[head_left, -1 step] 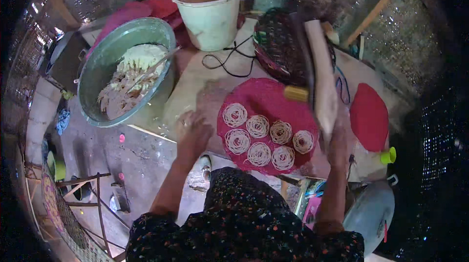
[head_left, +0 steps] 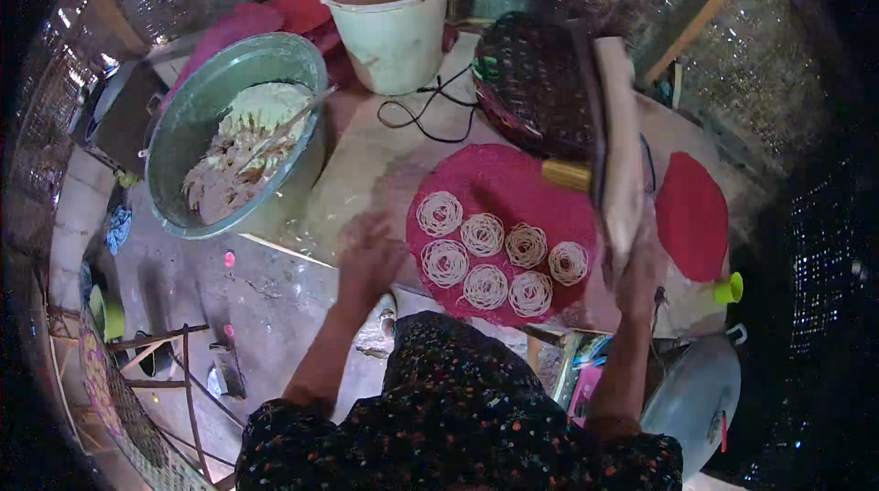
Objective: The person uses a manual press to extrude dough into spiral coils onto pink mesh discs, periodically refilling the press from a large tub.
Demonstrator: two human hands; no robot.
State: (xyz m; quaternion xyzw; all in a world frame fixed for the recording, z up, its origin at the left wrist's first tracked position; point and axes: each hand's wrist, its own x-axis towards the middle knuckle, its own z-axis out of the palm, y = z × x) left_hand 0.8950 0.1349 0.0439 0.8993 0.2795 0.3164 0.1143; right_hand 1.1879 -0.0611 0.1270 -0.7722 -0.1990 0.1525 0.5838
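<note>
My right hand [head_left: 637, 264] is closed round the lower end of a long wooden hand press [head_left: 619, 139], which stretches away from me. A brass-coloured cylinder [head_left: 567, 174] juts from its left side over a round red mat [head_left: 485, 166]. Several coiled nests of pale noodle-like strands [head_left: 485, 287] lie in two rows on that mat. Just left of the mat, above the table [head_left: 352, 184], is my left hand [head_left: 371, 258]. Its fingers are stretched out and blurred, with nothing visible in them.
A big green basin [head_left: 165, 189] holds pale dough and a stick [head_left: 284, 129]. Behind stand a white bucket [head_left: 389, 43] and a dark woven basket [head_left: 531, 79], with a black cord [head_left: 417, 120] between. To the right are a red mat [head_left: 691, 216] and a green cup [head_left: 730, 290].
The press and my right hand have shifted to the right, carrying the brass cylinder along. My left hand has moved slightly right. The strand coils stay put.
</note>
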